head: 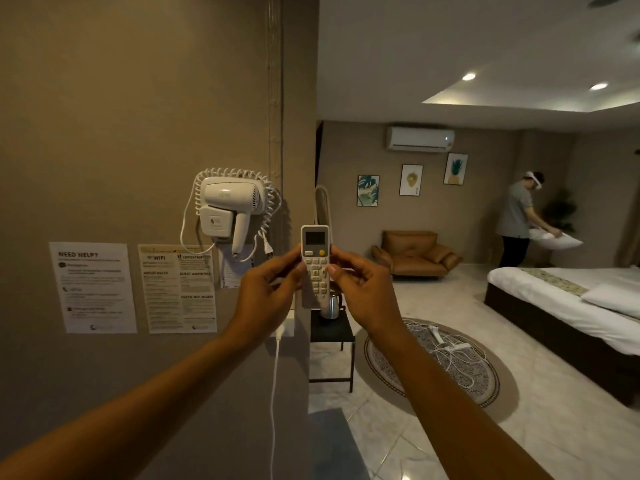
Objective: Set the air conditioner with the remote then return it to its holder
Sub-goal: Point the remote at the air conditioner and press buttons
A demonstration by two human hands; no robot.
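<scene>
I hold the remote (315, 265) upright at the centre of view, both arms stretched forward, its top aimed roughly toward the air conditioner (420, 138) mounted high on the far wall at about 1 o'clock. My left hand (268, 292) is curled around the remote's left edge, thumb and fingertips pinching the casing; my right hand (363, 292) grips the right edge the same way, thumb lying beside the button rows. Both wrists are cocked back, elbows low at 7 and 5 o'clock.

The remote's screen looks blank or too dim to read, so I judge the setting step is under way, not finished. To do it well, I would steady the body with the left hand, free the right thumb for one deliberate press, keep the top pointed at the unit, and watch its small indicator light for a response.

The holder cannot be identified; it may sit behind my hands on the wall corner. A hair dryer (230, 206) hangs at 10 o'clock. Another person (516, 220) handles a pillow at 3 o'clock.
</scene>
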